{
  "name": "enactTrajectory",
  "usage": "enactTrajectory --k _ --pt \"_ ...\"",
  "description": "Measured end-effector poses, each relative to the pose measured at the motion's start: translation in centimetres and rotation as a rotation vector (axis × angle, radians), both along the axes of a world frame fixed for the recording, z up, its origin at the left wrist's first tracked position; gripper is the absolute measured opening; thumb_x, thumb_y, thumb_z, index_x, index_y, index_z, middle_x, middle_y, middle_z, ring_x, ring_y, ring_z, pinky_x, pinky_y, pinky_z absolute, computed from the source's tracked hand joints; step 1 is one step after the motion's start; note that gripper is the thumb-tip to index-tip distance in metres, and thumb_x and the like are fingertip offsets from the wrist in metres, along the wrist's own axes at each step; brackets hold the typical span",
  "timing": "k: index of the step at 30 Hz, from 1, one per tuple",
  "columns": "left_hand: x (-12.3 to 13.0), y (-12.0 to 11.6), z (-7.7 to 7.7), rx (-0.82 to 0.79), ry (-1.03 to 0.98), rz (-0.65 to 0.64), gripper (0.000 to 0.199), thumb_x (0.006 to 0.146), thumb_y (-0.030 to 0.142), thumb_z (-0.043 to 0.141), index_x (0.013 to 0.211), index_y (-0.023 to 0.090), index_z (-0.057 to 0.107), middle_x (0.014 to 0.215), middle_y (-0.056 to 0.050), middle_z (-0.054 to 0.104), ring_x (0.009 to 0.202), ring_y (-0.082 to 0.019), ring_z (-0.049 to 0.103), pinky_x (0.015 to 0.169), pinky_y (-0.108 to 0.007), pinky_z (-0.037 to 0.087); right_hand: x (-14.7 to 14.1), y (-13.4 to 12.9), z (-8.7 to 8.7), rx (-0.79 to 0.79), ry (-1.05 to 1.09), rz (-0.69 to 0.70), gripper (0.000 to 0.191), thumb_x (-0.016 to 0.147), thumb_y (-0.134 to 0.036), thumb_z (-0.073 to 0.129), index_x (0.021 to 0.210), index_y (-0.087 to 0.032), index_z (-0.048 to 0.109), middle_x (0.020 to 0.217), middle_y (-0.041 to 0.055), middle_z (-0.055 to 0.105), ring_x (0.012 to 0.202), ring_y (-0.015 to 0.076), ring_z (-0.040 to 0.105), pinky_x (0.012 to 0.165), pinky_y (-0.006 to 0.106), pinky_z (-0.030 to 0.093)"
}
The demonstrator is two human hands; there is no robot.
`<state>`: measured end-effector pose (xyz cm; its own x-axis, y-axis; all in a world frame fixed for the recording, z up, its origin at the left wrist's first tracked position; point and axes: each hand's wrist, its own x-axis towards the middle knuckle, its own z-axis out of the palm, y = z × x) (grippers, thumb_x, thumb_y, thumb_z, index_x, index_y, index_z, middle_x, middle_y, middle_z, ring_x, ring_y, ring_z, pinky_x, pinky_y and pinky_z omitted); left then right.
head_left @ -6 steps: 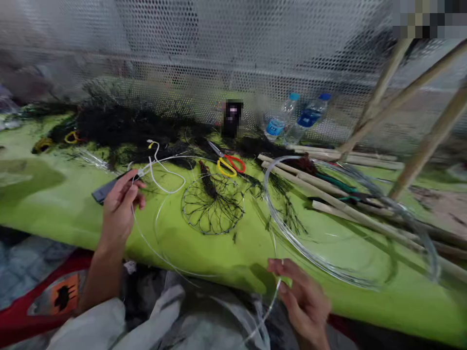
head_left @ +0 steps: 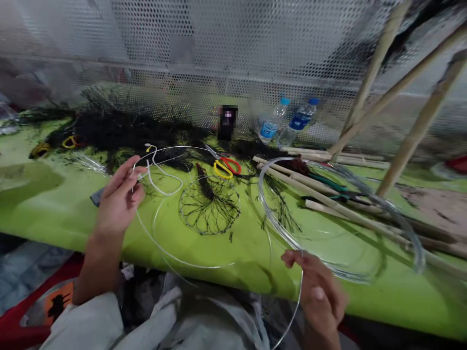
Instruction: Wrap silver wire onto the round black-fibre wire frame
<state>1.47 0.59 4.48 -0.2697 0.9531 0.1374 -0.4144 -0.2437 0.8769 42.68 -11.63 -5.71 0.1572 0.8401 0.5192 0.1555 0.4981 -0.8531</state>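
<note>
My left hand pinches a thin pale wire between thumb and fingertips. The wire arcs over the table from that hand and sags toward the table's front edge. My right hand, lower right, has its fingers curled around a stretch of clear wire that hangs toward my lap. Between the hands lies a round hoop of thin wire with dark netting across it. A white cord loops beside my left fingers. Just behind the hoop are scissors with one yellow and one red handle.
A large coil of clear wire rests on the green table cover. Bamboo sticks and green-handled pliers lie at right. Dark fibres, two water bottles and a perforated screen are behind; poles lean at right.
My right hand has moved right and slightly up, its grip shifting along the wire, with the thumb now lower. My left hand stays pinched on its wire. The view has shifted slightly.
</note>
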Motion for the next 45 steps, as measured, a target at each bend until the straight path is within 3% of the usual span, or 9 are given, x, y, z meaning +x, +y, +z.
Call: enactTrajectory --k 4,7,12,17,20,24,29,39,45 --pt "0.8 1.0 3.3 -0.102 -0.17 -0.125 0.036 0.095 -0.001 0.047 0.118 0.013 0.072 0.106 -0.003 0.078 0.037 0.001 0.04 0.031 -0.008 0.035 0.2 3.8 3.2 -0.147 0.239 -0.035 0.016 0.087 -0.036 0.072 0.094 -0.023 0.075 0.089 0.0054 0.068 0.08 0.0193 0.064 0.064 0.03 0.048" --pt "0.8 2.1 4.1 -0.113 -0.242 -0.183 0.04 0.101 -0.001 0.034 0.122 0.009 0.067 0.1 -0.005 0.079 0.034 0.0 0.041 0.027 -0.009 0.032 0.5 5.7 5.0 -0.266 0.32 -0.026 0.009 0.083 -0.027 0.075 0.09 -0.023 0.071 0.089 0.0018 0.064 0.071 0.0142 0.064 0.058 0.025 0.048" --pt "-1.6 2.5 2.8 -0.191 -0.313 -0.261 0.044 0.108 0.007 0.022 0.129 0.007 0.06 0.077 -0.001 0.073 0.026 -0.001 0.035 0.024 -0.012 0.03 1.4 4.5 5.9 -0.405 0.442 0.001 0.026 0.08 -0.022 0.074 0.106 -0.024 0.072 0.093 -0.0003 0.06 0.045 0.0008 0.04 0.037 0.015 0.031" --pt "-4.2 -0.4 1.1 -0.299 -0.273 -0.33 0.05 0.101 -0.002 0.02 0.134 0.008 0.056 0.077 0.0 0.067 0.028 -0.001 0.039 0.02 -0.013 0.02 2.0 0.1 4.1 -0.639 0.68 0.022 0.066 0.069 -0.019 0.081 0.132 -0.031 0.066 0.089 -0.0005 0.061 0.053 0.006 0.054 0.041 0.016 0.048" --pt "-4.6 -1.8 0.1 -0.373 -0.26 -0.288 0.046 0.096 -0.006 0.025 0.124 0.008 0.058 0.071 0.001 0.06 0.04 -0.005 0.052 0.025 -0.013 0.027 2.1 -1.7 3.1 -0.741 0.718 0.077 0.065 0.071 -0.021 0.081 0.133 -0.031 0.066 0.092 -0.0022 0.06 0.036 -0.0022 0.033 0.026 0.013 0.03" --pt "-4.3 -2.4 -0.8 -0.423 -0.27 -0.258 0.035 0.105 0.008 0.028 0.11 0.012 0.062 0.053 0.009 0.037 0.03 -0.004 0.029 0.025 -0.016 0.017 1.8 -1.7 3.4 -0.82 0.691 0.111 0.056 0.08 -0.029 0.078 0.135 -0.031 0.064 0.084 -0.0039 0.058 0.031 -0.002 0.03 0.024 0.013 0.029" --pt "-2.6 -3.1 0.1 -0.416 -0.267 -0.306 0.041 0.109 0.013 0.025 0.131 0.013 0.06 0.054 0.01 0.027 0.03 -0.004 0.02 0.026 -0.017 0.008 0.5 0.6 5.7 -0.653 0.67 0.118 0.051 0.086 -0.024 0.072 0.135 -0.032 0.062 0.073 -0.0068 0.054 0.032 -0.0001 0.036 0.028 0.011 0.033" --pt "0.6 1.9 8.0 -0.011 -0.386 -0.524 0.048 0.11 0.017 0.017 0.14 0.012 0.054 0.056 0.011 0.012 0.032 -0.004 0.013 0.027 -0.014 0.001 -1.5 7.3 11.3 -0.456 0.558 0.238 0.045 0.088 -0.025 0.066 0.13 -0.037 0.058 0.072 -0.0071 0.059 0.037 0.0049 0.045 0.03 0.015 0.033" --pt "2.4 6.1 7.9 -0.02 -0.465 -0.495 0.046 0.11 0.015 0.02 0.139 0.017 0.056 0.049 0.011 0.021 0.03 -0.004 0.019 0.027 -0.014 0.004 -1.8 13.2 11.7 -0.396 0.465 0.214 0.044 0.083 -0.032 0.069 0.124 -0.04 0.055 0.073 -0.0078 0.06 0.061 0.0117 0.065 0.06 0.025 0.058"
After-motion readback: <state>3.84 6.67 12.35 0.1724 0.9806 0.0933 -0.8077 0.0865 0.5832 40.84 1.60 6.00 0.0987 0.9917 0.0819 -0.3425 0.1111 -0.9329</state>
